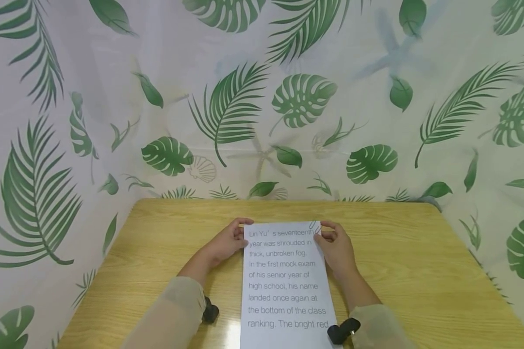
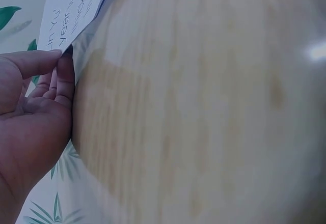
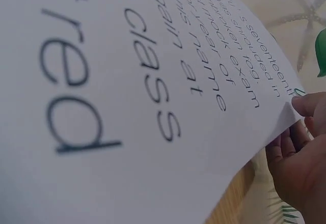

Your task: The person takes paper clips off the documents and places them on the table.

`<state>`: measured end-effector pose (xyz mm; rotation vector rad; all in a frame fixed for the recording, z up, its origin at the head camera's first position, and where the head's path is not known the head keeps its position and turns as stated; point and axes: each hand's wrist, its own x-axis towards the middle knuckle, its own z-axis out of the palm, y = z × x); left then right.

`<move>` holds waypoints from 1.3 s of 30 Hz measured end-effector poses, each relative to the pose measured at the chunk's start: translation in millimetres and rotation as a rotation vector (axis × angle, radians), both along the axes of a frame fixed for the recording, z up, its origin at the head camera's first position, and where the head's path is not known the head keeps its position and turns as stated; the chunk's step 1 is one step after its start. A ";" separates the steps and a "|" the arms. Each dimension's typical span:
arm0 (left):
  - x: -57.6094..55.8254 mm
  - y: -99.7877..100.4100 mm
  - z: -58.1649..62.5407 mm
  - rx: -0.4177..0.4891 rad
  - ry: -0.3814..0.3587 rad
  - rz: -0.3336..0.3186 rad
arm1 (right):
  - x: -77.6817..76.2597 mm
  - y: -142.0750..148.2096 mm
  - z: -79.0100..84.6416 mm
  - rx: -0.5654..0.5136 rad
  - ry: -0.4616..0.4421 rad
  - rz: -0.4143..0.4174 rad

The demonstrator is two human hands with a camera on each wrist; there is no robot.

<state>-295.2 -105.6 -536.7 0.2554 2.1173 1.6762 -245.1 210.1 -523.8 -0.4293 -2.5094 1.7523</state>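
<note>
A white sheet of paper printed with lines of English text is held up over the table, its top edge away from me. My left hand pinches its upper left edge between thumb and fingers; the left wrist view shows the left hand gripping that corner. On the other side my right hand pinches the upper right edge. Near that corner a paper clip sits on the top edge. In the right wrist view the right hand has its thumb on the printed face, with fingers behind.
A wood-grain table lies below the hands. Behind and beside it hangs a white cloth printed with green leaves. Black wrist devices, one on the left sleeve and one on the right, stand close to the paper.
</note>
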 end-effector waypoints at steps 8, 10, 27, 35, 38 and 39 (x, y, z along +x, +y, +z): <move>-1.6 0.2 1.3 -0.007 0.006 -0.007 | -1.4 -3.6 -4.8 0.041 0.075 -0.058; -1.9 0.4 1.2 -0.007 0.007 -0.007 | -0.7 -4.2 -5.1 0.059 0.100 -0.055; -2.9 0.9 1.4 0.004 0.015 -0.010 | 0.7 -5.5 -6.9 0.107 0.189 -0.109; 1.6 1.3 0.6 0.007 0.014 -0.007 | 3.2 -5.2 -10.6 0.097 0.142 -0.125; 2.5 1.9 -0.1 0.011 0.018 -0.014 | 5.2 -4.8 -11.3 0.107 0.146 -0.135; 2.6 2.2 -0.5 0.010 0.019 -0.014 | 5.7 -4.5 -11.5 0.111 0.147 -0.137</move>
